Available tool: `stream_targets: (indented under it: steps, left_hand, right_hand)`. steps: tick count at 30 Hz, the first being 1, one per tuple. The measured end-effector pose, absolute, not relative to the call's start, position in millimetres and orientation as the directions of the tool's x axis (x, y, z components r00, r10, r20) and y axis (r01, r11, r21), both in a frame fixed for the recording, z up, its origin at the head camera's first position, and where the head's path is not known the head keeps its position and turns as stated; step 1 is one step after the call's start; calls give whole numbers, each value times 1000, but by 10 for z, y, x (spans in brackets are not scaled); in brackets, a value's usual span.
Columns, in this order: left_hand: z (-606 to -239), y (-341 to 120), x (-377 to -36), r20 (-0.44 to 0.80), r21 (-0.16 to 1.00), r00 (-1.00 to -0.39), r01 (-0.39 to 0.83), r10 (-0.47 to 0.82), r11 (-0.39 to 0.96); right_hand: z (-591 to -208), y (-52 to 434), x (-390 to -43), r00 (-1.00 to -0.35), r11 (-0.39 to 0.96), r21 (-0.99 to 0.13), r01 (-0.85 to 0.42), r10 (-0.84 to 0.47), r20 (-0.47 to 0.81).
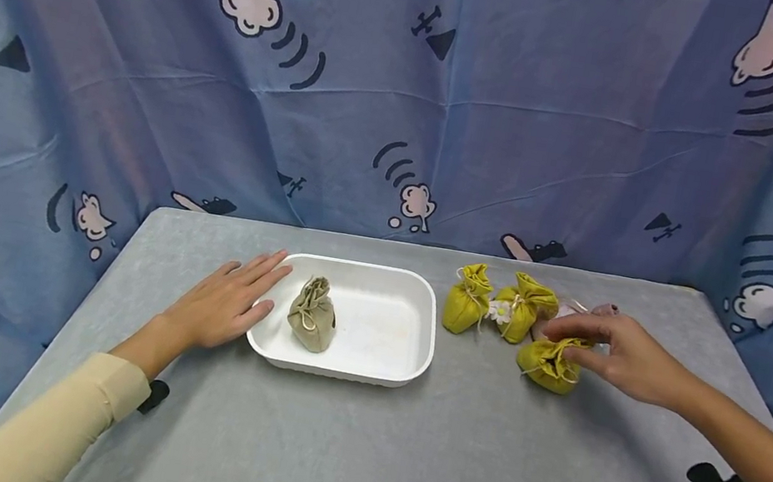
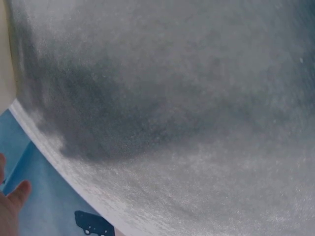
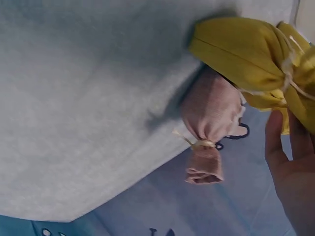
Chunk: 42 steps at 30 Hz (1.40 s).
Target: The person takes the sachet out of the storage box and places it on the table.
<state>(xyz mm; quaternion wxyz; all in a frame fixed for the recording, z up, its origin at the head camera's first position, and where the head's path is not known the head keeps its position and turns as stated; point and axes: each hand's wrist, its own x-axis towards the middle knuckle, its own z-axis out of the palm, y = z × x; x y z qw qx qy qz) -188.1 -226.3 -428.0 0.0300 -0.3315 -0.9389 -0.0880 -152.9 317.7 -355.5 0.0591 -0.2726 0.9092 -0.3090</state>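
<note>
Head view catches the pickup step: the right hand (image 1: 622, 358) pinches a yellow pouch (image 1: 549, 363) lying right of the white tray (image 1: 416, 338), so lifting it probably comes next, while the left hand (image 1: 225, 304) lies flat against the tray's left rim.

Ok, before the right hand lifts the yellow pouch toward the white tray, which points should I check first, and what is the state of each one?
1. Right hand has the nearest yellow pouch gripped: cannot tell; the fingertips touch its gathered top, but a closed pinch is not visible.
2. White tray has free space: ok; only the beige pouch sits in its left part.
3. Left hand steadies the tray: ok; it lies flat against the left rim.
4. Path to the tray is free: ok; the other two yellow pouches stand behind it.
5. Pink pouch is apart from the grip: cannot tell; it lies right beside the yellow one.
</note>
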Motion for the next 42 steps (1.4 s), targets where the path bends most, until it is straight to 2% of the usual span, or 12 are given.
stream_targets:
  steps: [6,15,24,37,42]
  left_hand:
    - [-4287,-2280,-1881,101,148,-783,621,613,769]
    - [-4296,-2277,-1871,100,148,-787,617,609,773]
    - [-4301,-2272,-1864,90,147,-791,612,605,777]
    - [-4299,-2254,-1871,104,151,-788,616,607,773]
    - [-4285,-2256,-1877,106,153,-789,615,605,774]
  right_hand:
    - [-3380,3006,-1606,-814,636,-644,-424,-580,-38]
    - [-3179,2498,-1742,-801,597,-705,-383,-594,-68]
    - [-3193,2063,-1804,-768,490,-757,-432,-640,24]
    - [-3311,1458,-1890,-729,414,-793,-448,-683,55]
    - [-3401,1292,-1918,-732,406,-795,-451,-678,69]
